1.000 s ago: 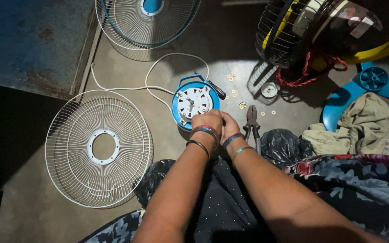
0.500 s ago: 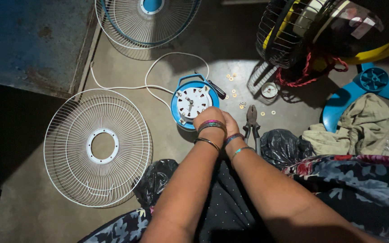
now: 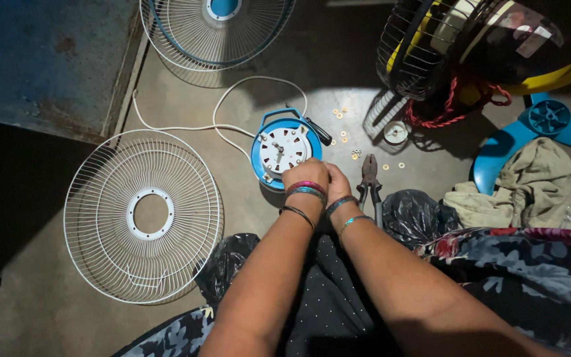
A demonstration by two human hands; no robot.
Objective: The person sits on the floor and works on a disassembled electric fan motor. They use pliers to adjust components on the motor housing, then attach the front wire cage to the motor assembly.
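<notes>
A blue fan motor housing (image 3: 264, 142) with a round white motor face (image 3: 281, 147) lies on the concrete floor in front of me. My left hand (image 3: 305, 175) grips its near right edge, with bangles on the wrist. My right hand (image 3: 339, 183) presses in right beside it on the same edge, and its fingers are mostly hidden behind the left hand. A white cord (image 3: 223, 125) loops away from the housing. A black-handled screwdriver (image 3: 318, 133) leans at the housing's far right side. Pliers (image 3: 369, 177) lie just right of my right hand.
A white fan grille (image 3: 100, 198) lies flat at the left, and another grille (image 3: 186, 33) with a blue hub at the top. A black and yellow fan (image 3: 431, 46) stands top right, above a blue fan blade (image 3: 550, 122), a cloth (image 3: 517, 188), a black plastic bag (image 3: 411, 215) and several small washers (image 3: 355, 153).
Both hands have slid slightly left along the near edge of the housing. The housing and the tools around it stay where they were.
</notes>
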